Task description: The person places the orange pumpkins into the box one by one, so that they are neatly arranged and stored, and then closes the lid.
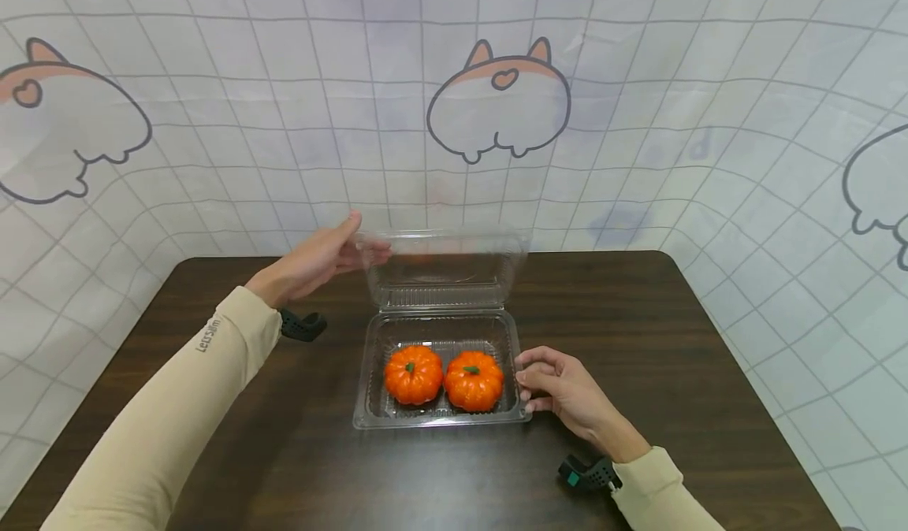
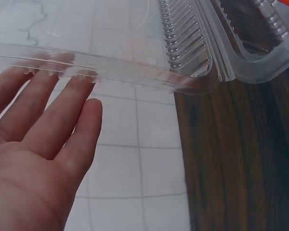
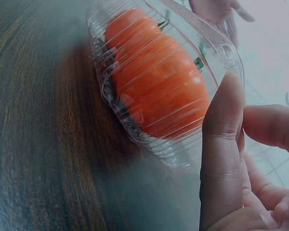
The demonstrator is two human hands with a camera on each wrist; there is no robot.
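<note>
A clear hinged plastic box (image 1: 362, 393) stands on the table with its lid (image 1: 440, 295) raised at the back. Two orange toy pumpkins with green stems, a left one (image 1: 414, 375) and a right one (image 1: 474, 381), sit side by side in its base. My left hand (image 1: 319, 257) reaches to the lid's left edge; its fingers are extended, the tips behind the clear plastic in the left wrist view. At the base's right side, my right hand (image 1: 567, 393) pinches the rim. Thumb (image 3: 224, 120) and fingers lie on either side of that rim.
The box rests on a dark wood-grain table (image 1: 284, 452). Behind and beside it hangs a white grid-patterned curtain (image 1: 284, 105) with cartoon animals. A dark band (image 1: 303, 326) is on the left wrist, another (image 1: 589, 474) on the right.
</note>
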